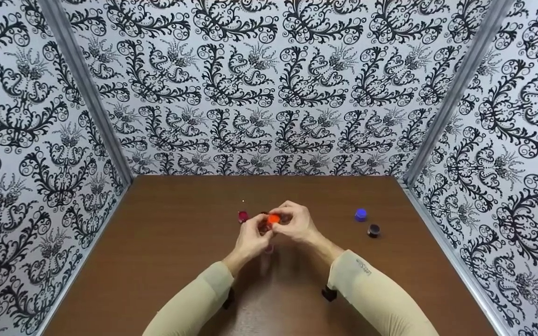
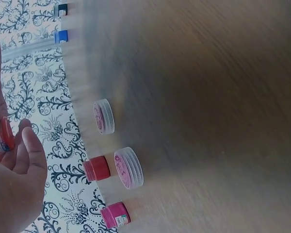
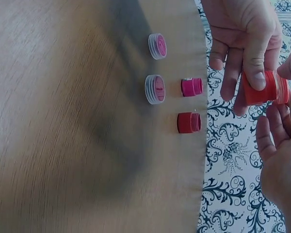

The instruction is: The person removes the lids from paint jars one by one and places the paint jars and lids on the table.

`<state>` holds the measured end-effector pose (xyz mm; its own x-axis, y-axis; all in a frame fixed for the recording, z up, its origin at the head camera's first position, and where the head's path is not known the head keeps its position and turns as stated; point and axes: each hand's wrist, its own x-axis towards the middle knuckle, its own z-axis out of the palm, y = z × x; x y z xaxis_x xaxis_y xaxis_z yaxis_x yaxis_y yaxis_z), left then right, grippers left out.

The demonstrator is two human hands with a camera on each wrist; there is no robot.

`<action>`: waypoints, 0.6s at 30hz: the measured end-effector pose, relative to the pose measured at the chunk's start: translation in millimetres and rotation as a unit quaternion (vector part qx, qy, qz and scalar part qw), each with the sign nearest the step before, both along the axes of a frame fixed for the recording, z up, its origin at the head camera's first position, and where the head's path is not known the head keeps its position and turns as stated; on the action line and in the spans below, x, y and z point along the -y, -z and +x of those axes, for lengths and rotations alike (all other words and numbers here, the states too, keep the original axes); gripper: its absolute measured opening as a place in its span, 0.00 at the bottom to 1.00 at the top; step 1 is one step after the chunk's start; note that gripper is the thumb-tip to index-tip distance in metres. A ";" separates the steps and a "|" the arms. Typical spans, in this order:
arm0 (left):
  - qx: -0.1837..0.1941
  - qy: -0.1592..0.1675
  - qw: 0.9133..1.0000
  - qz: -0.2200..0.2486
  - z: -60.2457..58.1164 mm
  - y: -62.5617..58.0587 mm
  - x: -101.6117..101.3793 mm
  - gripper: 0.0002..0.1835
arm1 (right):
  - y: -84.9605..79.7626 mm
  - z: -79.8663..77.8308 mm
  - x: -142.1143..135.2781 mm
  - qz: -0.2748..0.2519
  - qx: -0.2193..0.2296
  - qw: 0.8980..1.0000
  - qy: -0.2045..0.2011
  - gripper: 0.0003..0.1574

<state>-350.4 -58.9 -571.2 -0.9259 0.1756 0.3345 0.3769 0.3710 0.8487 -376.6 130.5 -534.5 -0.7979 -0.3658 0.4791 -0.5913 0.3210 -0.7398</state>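
Both hands meet over the middle of the table around a small orange-red paint jar [image 1: 273, 219]. My left hand [image 1: 251, 239] holds the jar's body, its thumb laid along the side in the right wrist view. At the jar's other end, the fingers of my right hand [image 1: 298, 225] pinch the red top [image 3: 283, 91]. Part of a printed label shows in the left wrist view. Below the hands lie two round, clear-rimmed lids with pink inside, one lid [image 2: 104, 116] beside the other lid [image 2: 129, 168]. Nearby stand a red jar [image 3: 189, 123] and a magenta jar [image 3: 191, 87].
To the right on the brown table [image 1: 175, 261] stand a blue jar [image 1: 360, 214] and a black jar [image 1: 373, 230]. Patterned walls [image 1: 259, 93] enclose the table at the back and on both sides.
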 end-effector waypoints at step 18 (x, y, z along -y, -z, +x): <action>-0.050 -0.097 0.993 -0.033 -17.8 0.8 -11.5 0.13 | 1.1 -4.3 -23.6 -0.002 -0.025 0.998 0.050 0.19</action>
<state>-368.2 -47.3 -572.0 -0.9068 0.0217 0.4209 0.3746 0.4991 0.7814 -380.9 154.1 -535.6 -0.8058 -0.2841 0.5196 -0.5922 0.3778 -0.7118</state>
